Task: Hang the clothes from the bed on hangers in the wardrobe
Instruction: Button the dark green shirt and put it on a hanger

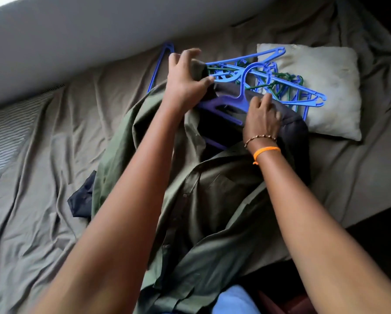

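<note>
**Olive shirt on the bed, blue hanger partly inside the collar**

- Olive-green button-front shirt (212, 200) lies spread on the bed (42, 155), over the wrinkled grey-brown sheet. Collar end points away from the camera, hem end toward it.
- Blue plastic hanger (233, 103) sits at the shirt's neck opening. Its hook rises clear above the collar; its lower bar shows inside the open front.
- Left hand (185, 80) at the shirt's far left shoulder: thumb and fingers pinch a fold of the olive cloth, just beside the hanger's left end.
- Right hand (261, 114) lies on the right side of the collar. Fingers are curled down over dark fabric, close against the hanger's neck; whether that grip holds the cloth or only presses it, I cannot tell.
- Right wrist carries a beaded bracelet (260, 139) and an orange band (266, 151).
- Loose pile of blue and green plastic hangers (280, 80) lies beyond the hands, partly on a pale square pillow (330, 87).
- One more blue hanger (160, 64) lies on the sheet beyond the left hand.
- Dark navy garment (81, 196) shows from under the shirt's left edge.
</note>
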The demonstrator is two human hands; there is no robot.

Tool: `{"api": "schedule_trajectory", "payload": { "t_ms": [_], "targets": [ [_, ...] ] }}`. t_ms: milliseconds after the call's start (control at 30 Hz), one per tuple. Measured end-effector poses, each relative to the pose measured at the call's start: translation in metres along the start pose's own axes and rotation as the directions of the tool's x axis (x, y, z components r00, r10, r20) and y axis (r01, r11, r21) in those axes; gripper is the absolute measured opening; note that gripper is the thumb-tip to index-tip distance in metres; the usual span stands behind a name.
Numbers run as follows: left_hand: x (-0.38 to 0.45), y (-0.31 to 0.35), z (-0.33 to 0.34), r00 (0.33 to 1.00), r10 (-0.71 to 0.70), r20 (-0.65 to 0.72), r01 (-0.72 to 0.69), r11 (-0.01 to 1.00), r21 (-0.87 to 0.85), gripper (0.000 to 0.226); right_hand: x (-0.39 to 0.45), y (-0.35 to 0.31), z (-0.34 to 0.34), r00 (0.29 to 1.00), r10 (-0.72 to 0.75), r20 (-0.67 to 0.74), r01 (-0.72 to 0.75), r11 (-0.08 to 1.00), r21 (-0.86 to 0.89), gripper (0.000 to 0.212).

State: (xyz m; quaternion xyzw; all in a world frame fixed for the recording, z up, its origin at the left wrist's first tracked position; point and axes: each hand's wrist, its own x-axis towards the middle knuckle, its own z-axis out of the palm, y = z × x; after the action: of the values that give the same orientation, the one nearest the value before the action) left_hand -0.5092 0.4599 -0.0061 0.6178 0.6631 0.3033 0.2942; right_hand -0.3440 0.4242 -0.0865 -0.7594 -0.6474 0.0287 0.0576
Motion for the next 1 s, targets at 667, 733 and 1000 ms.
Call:
{"api": "schedule_trajectory", "payload": {
  "t_ms": [667, 733, 1000],
  "targets": [
    [-0.182, -0.092, 0.037, 0.713, -0.586, 0.386, 0.281, 0.743, 0.608, 0.039, -0.109, -0.035, 0.022, 0.714, 0.522, 0.466, -0.643, 0.227, 0.731, 0.037],
    [-0.175, -0.086, 0.032, 0.717, -0.582, 0.384, 0.274, 0.742, 0.612, 0.048, -0.107, -0.033, 0.026, 0.732, 0.513, 0.448, -0.64, 0.291, 0.712, 0.03],
    [-0.13, -0.056, 0.066, 0.98, -0.181, 0.083, 0.171, 0.979, 0.115, 0.013, -0.122, -0.026, 0.033, 0.775, 0.481, 0.41, -0.56, 0.22, 0.799, 0.017]
  ]
}}
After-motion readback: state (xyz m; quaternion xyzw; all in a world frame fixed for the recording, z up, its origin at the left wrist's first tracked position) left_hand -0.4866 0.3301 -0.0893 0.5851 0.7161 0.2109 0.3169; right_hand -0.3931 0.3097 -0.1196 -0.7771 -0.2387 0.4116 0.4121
